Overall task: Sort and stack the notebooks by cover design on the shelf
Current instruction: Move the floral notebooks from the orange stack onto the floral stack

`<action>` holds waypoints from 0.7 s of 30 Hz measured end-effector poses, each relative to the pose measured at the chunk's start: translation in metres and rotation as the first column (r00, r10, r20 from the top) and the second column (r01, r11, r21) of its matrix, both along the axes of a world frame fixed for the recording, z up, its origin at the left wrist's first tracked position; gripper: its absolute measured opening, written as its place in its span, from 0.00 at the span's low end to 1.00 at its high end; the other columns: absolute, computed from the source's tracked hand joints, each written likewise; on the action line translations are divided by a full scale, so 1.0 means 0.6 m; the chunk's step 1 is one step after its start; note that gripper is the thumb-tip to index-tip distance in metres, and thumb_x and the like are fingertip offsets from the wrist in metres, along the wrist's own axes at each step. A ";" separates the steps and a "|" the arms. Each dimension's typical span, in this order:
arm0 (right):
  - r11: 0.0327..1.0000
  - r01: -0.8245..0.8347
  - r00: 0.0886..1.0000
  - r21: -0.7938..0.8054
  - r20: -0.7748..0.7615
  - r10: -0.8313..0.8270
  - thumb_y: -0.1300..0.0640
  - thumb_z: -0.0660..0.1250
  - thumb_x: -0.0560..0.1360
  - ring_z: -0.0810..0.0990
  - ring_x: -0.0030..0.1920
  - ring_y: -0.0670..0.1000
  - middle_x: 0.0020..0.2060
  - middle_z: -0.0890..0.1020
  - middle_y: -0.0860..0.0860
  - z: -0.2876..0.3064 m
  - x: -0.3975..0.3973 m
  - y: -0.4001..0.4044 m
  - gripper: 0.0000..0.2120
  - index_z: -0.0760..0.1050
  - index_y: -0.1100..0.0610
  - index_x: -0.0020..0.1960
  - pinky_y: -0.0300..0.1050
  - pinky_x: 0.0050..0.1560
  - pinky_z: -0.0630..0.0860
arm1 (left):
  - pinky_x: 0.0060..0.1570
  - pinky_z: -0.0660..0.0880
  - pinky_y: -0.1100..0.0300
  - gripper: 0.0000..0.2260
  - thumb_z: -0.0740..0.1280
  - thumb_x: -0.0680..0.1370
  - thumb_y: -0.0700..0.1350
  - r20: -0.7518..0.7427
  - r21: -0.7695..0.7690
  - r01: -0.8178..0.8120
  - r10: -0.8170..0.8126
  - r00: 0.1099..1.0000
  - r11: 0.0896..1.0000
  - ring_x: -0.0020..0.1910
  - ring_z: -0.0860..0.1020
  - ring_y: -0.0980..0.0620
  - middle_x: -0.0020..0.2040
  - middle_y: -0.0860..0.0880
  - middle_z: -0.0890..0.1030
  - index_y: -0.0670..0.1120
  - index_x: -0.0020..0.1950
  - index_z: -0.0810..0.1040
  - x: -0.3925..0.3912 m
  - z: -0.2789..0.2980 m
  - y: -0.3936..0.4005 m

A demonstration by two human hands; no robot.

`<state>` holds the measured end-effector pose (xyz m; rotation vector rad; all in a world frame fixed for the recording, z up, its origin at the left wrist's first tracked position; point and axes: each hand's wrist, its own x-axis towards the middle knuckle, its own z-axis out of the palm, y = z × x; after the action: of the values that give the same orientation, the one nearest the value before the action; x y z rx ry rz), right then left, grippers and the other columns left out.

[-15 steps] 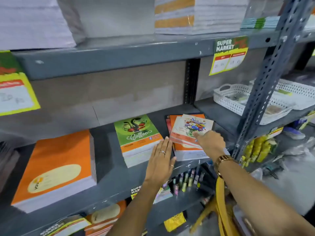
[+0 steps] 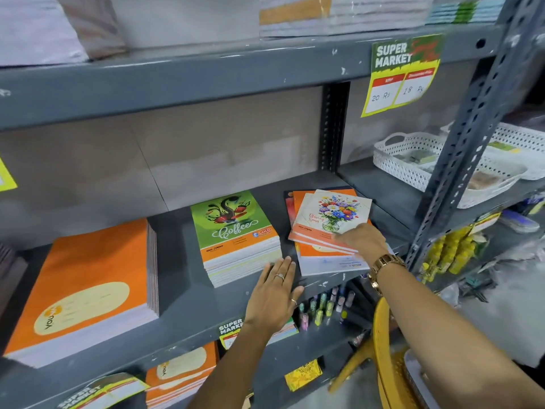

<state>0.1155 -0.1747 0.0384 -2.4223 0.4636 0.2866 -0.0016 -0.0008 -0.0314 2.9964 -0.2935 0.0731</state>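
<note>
On the grey middle shelf (image 2: 188,296) lie three piles. A thick orange stack (image 2: 88,278) is at the left, a green "Coffee" stack (image 2: 233,228) in the middle, and a mixed pile (image 2: 324,261) at the right. My right hand (image 2: 364,240) grips the near edge of the flower-cover notebooks (image 2: 333,214) lying skewed on top of that mixed pile. My left hand (image 2: 275,293) rests flat on the shelf's front edge, fingers spread, just in front of the green stack and holding nothing.
White perforated baskets (image 2: 407,160) sit on the shelf to the right, behind a slotted upright post (image 2: 460,154). Price tags (image 2: 401,75) hang from the upper shelf, which carries more stacks (image 2: 339,16). Pens (image 2: 321,308) and orange notebooks (image 2: 180,373) fill the lower shelf. A yellow chair (image 2: 389,364) stands below my right arm.
My left hand has slid slightly back toward the shelf edge. My right hand stays on the flower-cover notebooks, which have barely shifted.
</note>
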 end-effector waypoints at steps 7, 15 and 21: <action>0.952 0.187 0.950 0.242 0.201 -0.238 0.60 0.62 0.76 0.76 0.61 0.61 0.63 0.75 0.63 0.047 0.002 0.016 0.19 0.68 0.69 0.65 0.48 0.57 0.73 | 0.75 0.41 0.56 0.46 0.22 0.63 0.63 -0.031 -0.016 0.024 -0.025 0.999 1.000 0.77 0.47 0.52 0.78 0.48 0.49 0.45 0.76 0.47 -0.008 0.005 0.006; 0.920 0.101 0.857 0.379 0.436 -0.274 0.60 0.55 0.79 0.80 0.52 0.67 0.56 0.77 0.65 0.111 -0.013 0.057 0.13 0.63 0.64 0.61 0.65 0.52 0.77 | 0.75 0.39 0.55 0.34 0.33 0.75 0.63 -0.096 -0.003 0.020 -0.020 0.995 1.000 0.77 0.44 0.52 0.78 0.49 0.46 0.47 0.76 0.45 -0.034 0.004 0.041; 0.831 -0.055 0.871 0.554 0.434 -0.231 0.57 0.55 0.81 0.79 0.30 0.58 0.41 0.77 0.57 0.124 -0.029 0.131 0.05 0.66 0.58 0.54 0.37 0.24 0.78 | 0.75 0.41 0.53 0.26 0.47 0.81 0.55 -0.105 -0.011 0.008 -0.009 0.994 1.000 0.77 0.44 0.52 0.78 0.49 0.46 0.47 0.76 0.45 -0.067 0.008 0.088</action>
<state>0.0981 -0.0963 0.1129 -1.7957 0.2197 -0.2173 -0.0417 0.0522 -0.0265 2.9754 -0.2932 -0.0839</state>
